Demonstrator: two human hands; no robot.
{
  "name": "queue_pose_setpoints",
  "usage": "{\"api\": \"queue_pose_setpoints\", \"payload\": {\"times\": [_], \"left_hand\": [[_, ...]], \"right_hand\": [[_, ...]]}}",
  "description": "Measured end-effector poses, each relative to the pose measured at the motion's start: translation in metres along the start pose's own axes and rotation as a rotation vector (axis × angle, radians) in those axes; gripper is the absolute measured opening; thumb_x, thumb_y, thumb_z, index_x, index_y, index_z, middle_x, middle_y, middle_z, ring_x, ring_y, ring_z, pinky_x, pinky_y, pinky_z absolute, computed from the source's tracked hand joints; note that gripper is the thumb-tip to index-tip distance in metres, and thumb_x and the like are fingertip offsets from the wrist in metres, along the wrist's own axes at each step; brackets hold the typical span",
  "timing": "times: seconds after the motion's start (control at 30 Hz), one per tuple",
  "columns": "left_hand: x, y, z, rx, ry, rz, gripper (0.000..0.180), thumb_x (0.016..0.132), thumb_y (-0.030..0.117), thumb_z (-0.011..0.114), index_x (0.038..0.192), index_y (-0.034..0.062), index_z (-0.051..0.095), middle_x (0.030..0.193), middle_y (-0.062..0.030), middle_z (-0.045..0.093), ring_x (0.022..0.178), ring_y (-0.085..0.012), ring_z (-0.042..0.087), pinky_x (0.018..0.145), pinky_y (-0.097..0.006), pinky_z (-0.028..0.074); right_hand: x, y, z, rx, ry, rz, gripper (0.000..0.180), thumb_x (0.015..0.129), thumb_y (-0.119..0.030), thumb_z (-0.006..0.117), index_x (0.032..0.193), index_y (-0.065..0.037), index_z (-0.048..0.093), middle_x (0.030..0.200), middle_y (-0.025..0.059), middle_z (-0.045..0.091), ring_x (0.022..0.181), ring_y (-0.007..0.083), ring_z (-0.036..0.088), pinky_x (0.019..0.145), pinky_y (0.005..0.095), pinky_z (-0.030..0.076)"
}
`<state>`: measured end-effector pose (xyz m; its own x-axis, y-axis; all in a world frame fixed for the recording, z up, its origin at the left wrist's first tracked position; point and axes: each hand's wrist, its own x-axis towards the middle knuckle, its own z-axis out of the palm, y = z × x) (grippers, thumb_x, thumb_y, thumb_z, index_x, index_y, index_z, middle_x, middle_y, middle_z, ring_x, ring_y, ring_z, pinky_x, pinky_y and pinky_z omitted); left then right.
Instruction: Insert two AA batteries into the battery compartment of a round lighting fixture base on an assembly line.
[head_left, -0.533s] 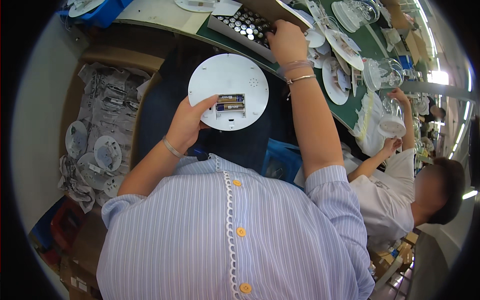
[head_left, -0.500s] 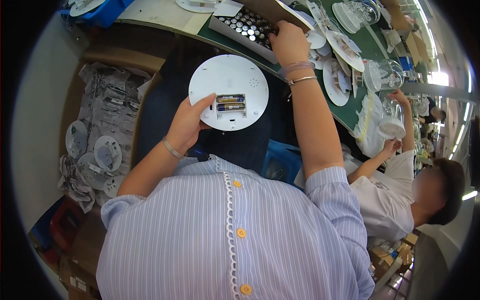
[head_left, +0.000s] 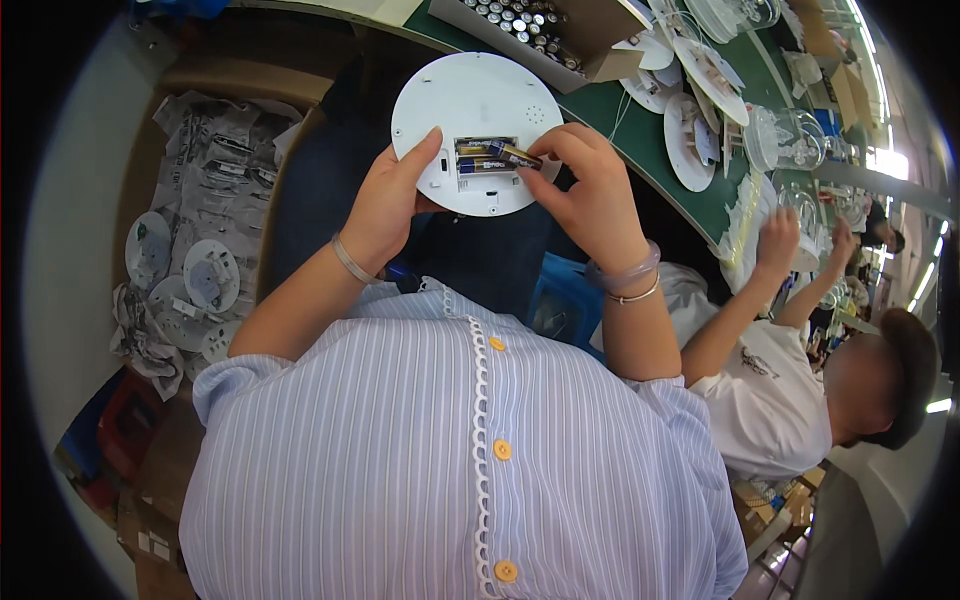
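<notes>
Now the right hand (head_left: 590,195), back from the cardboard box of batteries (head_left: 545,30) on the green desk (head_left: 640,130), pinches a battery (head_left: 515,155) over the round white plastic disc's (head_left: 475,100) compartment, the left hand's (head_left: 385,205) fingers gripping its rim.

A: What's sitting on that long green worktable (head_left: 640,110)?
B: An open cardboard box of batteries (head_left: 530,25) and white round plates (head_left: 690,150) are lying there. A cardboard carton of paper-wrapped white discs (head_left: 190,270) is standing left; a co-worker in white (head_left: 780,390) is reaching right.
</notes>
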<state>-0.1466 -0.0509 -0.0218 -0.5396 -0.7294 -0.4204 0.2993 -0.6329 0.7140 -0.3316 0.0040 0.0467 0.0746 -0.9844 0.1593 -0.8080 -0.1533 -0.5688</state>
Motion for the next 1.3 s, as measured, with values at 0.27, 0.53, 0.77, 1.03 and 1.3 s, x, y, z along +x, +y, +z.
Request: {"api": "queue_pose_setpoints", "payload": {"times": [0.27,0.53,0.77,1.03,1.3], "left_hand": [[-0.005,-0.007,0.002,0.029,-0.015,0.029,0.035,0.09,0.027,0.05,0.113,0.0015,0.049,0.1,-0.0097,0.061,0.084,-0.016,0.064,0.069,-0.028,0.055],[-0.005,-0.003,0.002,0.006,0.004,0.015,0.037,0.09,0.027,0.049,0.117,0.0019,0.046,0.103,-0.0101,0.06,0.087,-0.0167,0.063,0.07,-0.029,0.055],[-0.007,-0.003,0.007,-0.051,-0.015,0.011,0.037,0.091,0.026,0.047,0.119,0.0021,0.044,0.105,-0.0098,0.059,0.091,-0.0167,0.062,0.073,-0.028,0.054],[-0.005,-0.006,0.004,-0.027,-0.042,0.056,0.035,0.092,0.025,0.046,0.118,0.0021,0.045,0.105,-0.0098,0.059,0.091,-0.016,0.062,0.073,-0.027,0.053],[-0.008,-0.013,0.005,0.022,-0.033,0.1,0.034,0.092,0.024,0.046,0.117,0.0006,0.046,0.105,-0.0113,0.059,0.09,-0.0179,0.062,0.072,-0.028,0.055]], "right_hand": [[-0.016,-0.013,0.009,0.161,-0.041,0.108,0.033,0.07,-0.008,0.063,0.102,-0.004,0.054,0.079,0.0132,0.057,0.077,0.0277,0.054,0.072,0.0346,0.043],[-0.027,0.003,0.025,-0.048,0.248,-0.104,0.03,0.066,-0.013,0.073,0.091,-0.004,0.06,0.083,0.0074,0.059,0.081,0.0213,0.054,0.075,0.0337,0.042],[-0.038,0.003,0.034,-0.063,0.314,0.053,0.043,0.066,-0.015,0.074,0.103,-0.002,0.056,0.105,0.0119,0.049,0.087,0.022,0.049,0.079,0.0324,0.041],[-0.034,0.015,0.036,1.189,0.075,0.682,0.054,0.077,-0.018,0.067,0.119,0.003,0.039,0.107,0.0114,0.053,0.087,0.0146,0.056,0.064,0.0219,0.048],[-0.035,0.013,0.054,1.235,0.147,0.644,0.043,0.078,-0.013,0.066,0.112,0.001,0.044,0.099,0.0088,0.059,0.081,0.0108,0.058,0.059,0.019,0.046]]}}
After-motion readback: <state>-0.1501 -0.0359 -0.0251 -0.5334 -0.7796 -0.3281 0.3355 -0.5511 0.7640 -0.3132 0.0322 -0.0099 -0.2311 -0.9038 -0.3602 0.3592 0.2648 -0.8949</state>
